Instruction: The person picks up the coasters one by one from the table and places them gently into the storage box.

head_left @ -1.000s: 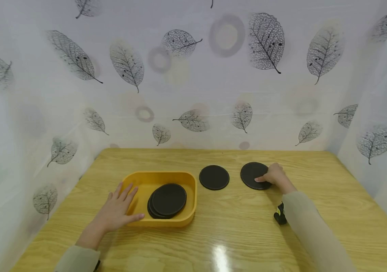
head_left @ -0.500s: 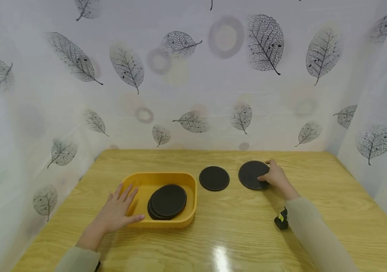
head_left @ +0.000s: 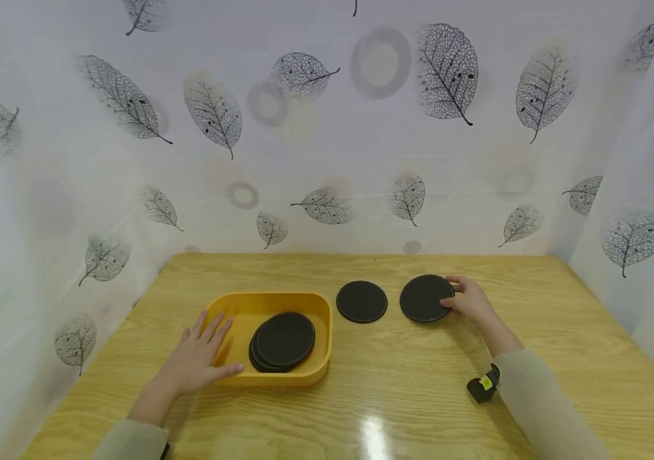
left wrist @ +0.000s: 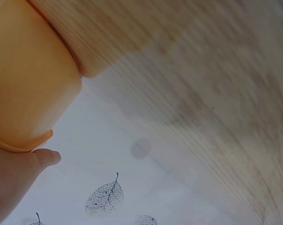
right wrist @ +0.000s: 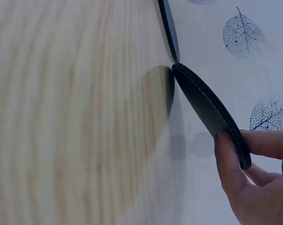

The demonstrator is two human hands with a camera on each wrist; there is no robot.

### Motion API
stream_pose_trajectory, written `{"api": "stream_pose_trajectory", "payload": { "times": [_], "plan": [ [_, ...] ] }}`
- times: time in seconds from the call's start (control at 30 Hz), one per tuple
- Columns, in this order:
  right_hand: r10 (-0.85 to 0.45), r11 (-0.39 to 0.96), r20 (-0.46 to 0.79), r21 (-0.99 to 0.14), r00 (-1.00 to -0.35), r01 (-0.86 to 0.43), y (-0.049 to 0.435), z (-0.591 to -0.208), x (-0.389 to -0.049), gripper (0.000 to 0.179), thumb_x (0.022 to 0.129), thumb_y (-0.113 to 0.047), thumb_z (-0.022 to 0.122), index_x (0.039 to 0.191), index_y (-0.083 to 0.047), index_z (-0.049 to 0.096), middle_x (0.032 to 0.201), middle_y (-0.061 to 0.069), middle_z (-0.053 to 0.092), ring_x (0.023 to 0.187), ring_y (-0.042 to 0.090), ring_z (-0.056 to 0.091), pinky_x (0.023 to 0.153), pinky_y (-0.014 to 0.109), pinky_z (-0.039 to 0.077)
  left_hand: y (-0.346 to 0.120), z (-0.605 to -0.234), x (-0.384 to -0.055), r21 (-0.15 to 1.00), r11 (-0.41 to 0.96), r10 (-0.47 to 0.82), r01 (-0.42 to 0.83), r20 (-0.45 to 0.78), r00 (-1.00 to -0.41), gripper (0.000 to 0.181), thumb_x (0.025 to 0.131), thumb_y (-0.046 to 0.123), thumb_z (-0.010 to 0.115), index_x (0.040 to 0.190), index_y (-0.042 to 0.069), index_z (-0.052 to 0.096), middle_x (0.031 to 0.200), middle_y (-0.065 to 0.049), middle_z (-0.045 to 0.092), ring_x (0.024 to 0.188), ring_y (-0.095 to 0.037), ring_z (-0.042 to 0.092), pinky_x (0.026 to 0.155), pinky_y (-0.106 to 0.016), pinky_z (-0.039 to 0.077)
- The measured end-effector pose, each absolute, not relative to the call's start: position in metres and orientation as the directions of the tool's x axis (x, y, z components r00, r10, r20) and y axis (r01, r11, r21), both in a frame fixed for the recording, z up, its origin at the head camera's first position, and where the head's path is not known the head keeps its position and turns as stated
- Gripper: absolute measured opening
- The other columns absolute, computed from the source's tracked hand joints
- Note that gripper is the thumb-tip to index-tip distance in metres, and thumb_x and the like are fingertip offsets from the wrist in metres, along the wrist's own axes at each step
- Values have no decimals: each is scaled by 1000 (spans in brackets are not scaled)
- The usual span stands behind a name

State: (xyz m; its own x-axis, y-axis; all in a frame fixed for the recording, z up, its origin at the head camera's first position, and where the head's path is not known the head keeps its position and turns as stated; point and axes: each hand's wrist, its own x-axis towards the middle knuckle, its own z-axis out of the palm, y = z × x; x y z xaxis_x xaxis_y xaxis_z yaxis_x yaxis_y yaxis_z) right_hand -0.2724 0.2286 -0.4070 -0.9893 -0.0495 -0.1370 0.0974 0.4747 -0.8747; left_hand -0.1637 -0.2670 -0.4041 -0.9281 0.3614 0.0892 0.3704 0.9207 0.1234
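Observation:
Between thumb and fingers, my right hand (head_left: 472,303) pinches the right edge of a round black coaster (head_left: 426,298). The right wrist view shows this coaster tilted, its gripped side raised off the table and a stitched line along its edge. To its left, another black coaster (head_left: 361,301) lies flat. My left hand (head_left: 191,361) rests with spread, straight fingers across the left end of a yellow plastic tray (head_left: 272,379). Inside the tray, several black coasters (head_left: 285,338) lie in an overlapping stack. The left wrist view catches the thumb (left wrist: 47,157) at the tray's rim.
The wood-grain table (head_left: 407,409) ends at the back against a pale curtain (head_left: 327,147) printed with leaves, which also hangs on both sides. A black strap piece with a yellow patch (head_left: 483,383) sticks out at the right cuff.
My right hand has lifted the gripped side of its coaster, and the coaster has shifted slightly left. The left hand and tray have stayed in place.

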Motion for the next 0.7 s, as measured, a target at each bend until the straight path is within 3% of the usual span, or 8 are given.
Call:
{"api": "stream_pose_trajectory", "payload": {
  "times": [0.17,0.4,0.7],
  "plan": [
    [-46,339,-110,-937,-993,88,227,-408,-263,64,83,1,56,137,6,22,131,35,27,86,21,57,71,31,50,-267,-404,-164,126,921,359,369,92,-929,87,79,59,50,136,-2,28,141,-23,20,127,-45,4,91,-66,15],
    [-27,166,-61,-985,-998,56,222,-404,-248,62,84,4,54,136,7,21,130,32,28,76,4,58,68,21,49,-267,-405,-163,132,921,358,368,93,-929,86,79,58,51,136,-2,29,140,-23,21,127,-45,5,91,-66,15],
    [-55,35,-27,-999,-998,25,210,-386,-226,61,85,4,54,136,6,21,124,25,32,76,4,59,69,21,49,-266,-403,-162,140,919,359,369,92,-929,86,79,57,51,136,-2,28,140,-23,21,128,-45,4,91,-66,15]
  ]
}}
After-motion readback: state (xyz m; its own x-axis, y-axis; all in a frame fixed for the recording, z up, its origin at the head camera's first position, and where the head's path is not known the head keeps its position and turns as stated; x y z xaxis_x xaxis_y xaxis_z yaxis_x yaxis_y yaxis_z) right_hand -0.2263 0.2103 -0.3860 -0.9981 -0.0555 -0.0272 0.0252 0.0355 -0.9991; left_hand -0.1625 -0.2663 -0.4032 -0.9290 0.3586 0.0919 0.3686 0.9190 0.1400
